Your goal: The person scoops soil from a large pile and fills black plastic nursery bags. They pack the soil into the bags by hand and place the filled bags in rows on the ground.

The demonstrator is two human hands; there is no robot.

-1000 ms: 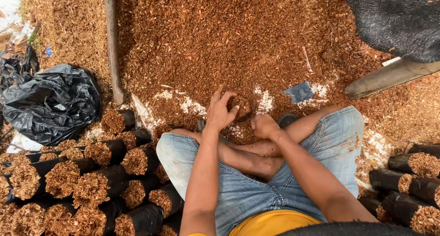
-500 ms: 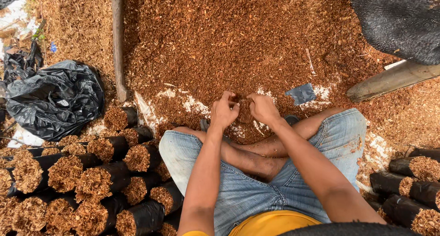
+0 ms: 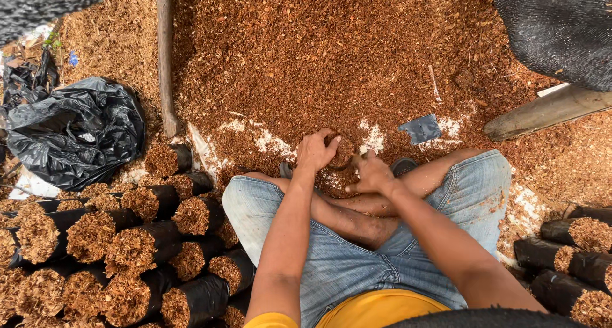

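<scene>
I sit cross-legged in denim shorts before a big heap of reddish-brown wood shavings [image 3: 331, 54]. Between my hands stands a small black bag [image 3: 343, 153] filled with shavings. My left hand [image 3: 315, 152] wraps around its left side and top, fingers curled on it. My right hand [image 3: 371, 174] sits just right of the bag and slightly lower, fingers bent and pinched together, touching the bag's side or the shavings beside it; I cannot tell which.
Several filled black bags [image 3: 127, 245] lie stacked at my left, and a few more [image 3: 574, 251] at my right. A crumpled black plastic sheet [image 3: 76, 130], a wooden handle [image 3: 166, 60], a thick wooden pole [image 3: 548, 111], black netting [image 3: 561, 28] and a grey scrap [image 3: 419, 128] surround the heap.
Half a second ago both hands were together over the bag's top. Now my right hand has drawn back and down to the right, while the left stays curled on the bag.
</scene>
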